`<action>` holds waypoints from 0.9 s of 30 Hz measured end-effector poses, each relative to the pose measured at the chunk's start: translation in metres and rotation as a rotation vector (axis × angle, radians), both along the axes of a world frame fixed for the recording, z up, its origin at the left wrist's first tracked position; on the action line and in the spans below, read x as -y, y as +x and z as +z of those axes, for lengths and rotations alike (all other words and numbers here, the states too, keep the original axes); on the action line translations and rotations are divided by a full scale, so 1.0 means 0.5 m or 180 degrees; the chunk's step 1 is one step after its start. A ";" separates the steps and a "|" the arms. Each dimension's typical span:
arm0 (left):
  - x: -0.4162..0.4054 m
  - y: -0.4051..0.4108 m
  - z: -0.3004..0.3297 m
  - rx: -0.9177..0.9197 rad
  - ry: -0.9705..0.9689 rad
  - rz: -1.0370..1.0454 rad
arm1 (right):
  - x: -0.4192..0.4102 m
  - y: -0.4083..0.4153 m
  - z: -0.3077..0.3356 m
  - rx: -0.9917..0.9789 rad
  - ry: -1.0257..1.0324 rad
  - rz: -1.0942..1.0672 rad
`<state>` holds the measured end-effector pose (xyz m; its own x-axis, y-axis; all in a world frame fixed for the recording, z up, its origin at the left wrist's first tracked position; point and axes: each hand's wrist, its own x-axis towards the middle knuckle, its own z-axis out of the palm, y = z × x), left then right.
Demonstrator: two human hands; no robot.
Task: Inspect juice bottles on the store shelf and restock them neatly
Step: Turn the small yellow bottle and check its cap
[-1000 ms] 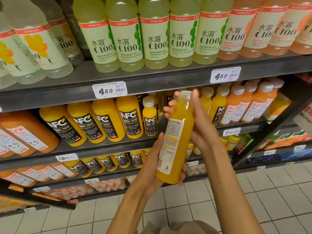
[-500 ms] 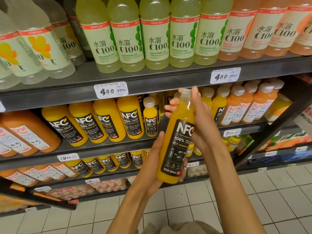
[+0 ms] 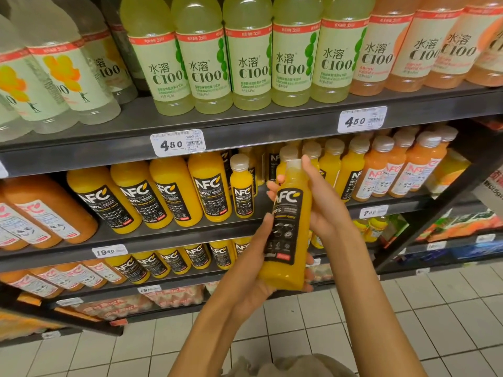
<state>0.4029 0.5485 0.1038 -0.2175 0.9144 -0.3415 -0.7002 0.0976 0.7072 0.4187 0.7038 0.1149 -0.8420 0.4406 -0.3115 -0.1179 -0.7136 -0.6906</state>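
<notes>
I hold a small orange NFC juice bottle (image 3: 288, 229) upright in front of the middle shelf, its black front label facing me. My left hand (image 3: 253, 270) grips its lower part from the left and below. My right hand (image 3: 324, 205) wraps the upper part and neck from the right. On the middle shelf (image 3: 174, 238) behind stands one small NFC bottle (image 3: 242, 186) beside a row of large NFC bottles (image 3: 168, 191), with more small yellow bottles (image 3: 351, 170) to the right.
The top shelf carries green C100 bottles (image 3: 250, 61), pale ones at left and pink ones (image 3: 381, 55) at right. Orange-pink NFC bottles (image 3: 413, 170) stand at the right of the middle shelf. Lower shelves hold more NFC bottles (image 3: 174, 259). White tiled floor (image 3: 408, 308) lies below.
The bottle has been turned in my hands from its white back label to its black NFC front. Both hands stayed around it at about the same place.
</notes>
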 end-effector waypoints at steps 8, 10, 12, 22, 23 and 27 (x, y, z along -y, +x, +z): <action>0.001 0.005 0.021 0.0401 0.0113 0.0017 | 0.009 0.000 -0.057 0.0327 -0.1761 0.0121; 0.002 0.005 0.014 0.0399 0.0025 0.0034 | 0.008 0.000 -0.065 0.0367 -0.1653 0.0060; 0.002 0.002 0.009 0.0346 -0.0009 0.0015 | 0.006 0.001 -0.068 0.0365 -0.1501 0.0006; 0.010 -0.008 -0.020 -0.1393 -0.0506 0.0251 | -0.004 0.027 0.003 0.0267 0.0994 -0.0004; 0.011 -0.010 -0.025 -0.1744 -0.0566 0.0290 | -0.002 0.031 0.012 0.0190 0.1215 0.0002; 0.005 -0.018 -0.027 -0.2568 -0.0253 0.0551 | 0.022 0.046 0.051 -0.0750 0.1623 -0.0034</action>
<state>0.3940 0.5458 0.0903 -0.5588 0.8252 -0.0824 0.0098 0.1059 0.9943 0.4415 0.6928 0.1403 -0.8577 0.4949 0.1392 -0.3160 -0.2941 -0.9020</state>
